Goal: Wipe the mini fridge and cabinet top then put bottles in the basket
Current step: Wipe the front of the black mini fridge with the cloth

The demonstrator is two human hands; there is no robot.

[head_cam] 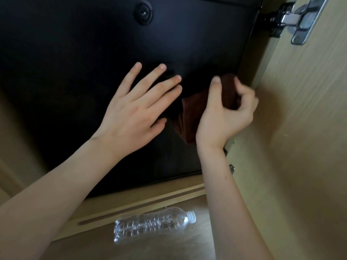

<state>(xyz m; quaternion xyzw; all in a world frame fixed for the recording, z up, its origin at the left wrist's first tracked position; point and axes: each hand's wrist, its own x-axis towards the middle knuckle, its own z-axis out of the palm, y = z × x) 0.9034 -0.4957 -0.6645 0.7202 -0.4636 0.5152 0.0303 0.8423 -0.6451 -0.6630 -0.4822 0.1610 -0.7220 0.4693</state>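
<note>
The black mini fridge [75,53] fills the upper left of the head view, its flat front facing me. My left hand [135,109] lies flat on that black surface with fingers spread and straight. My right hand [227,111] grips a dark brown cloth [193,113] against the fridge's right edge, thumb and fingers curled round the bunched fabric. A clear plastic bottle [154,224] with a white cap lies on its side on the wooden floor below my arms. No basket is in view.
An open light-wood cabinet door [300,128] stands at the right, with a metal hinge [293,17] at its top. A wooden cabinet ledge [140,199] runs under the fridge. A round black lock or knob [143,13] sits near the fridge's top.
</note>
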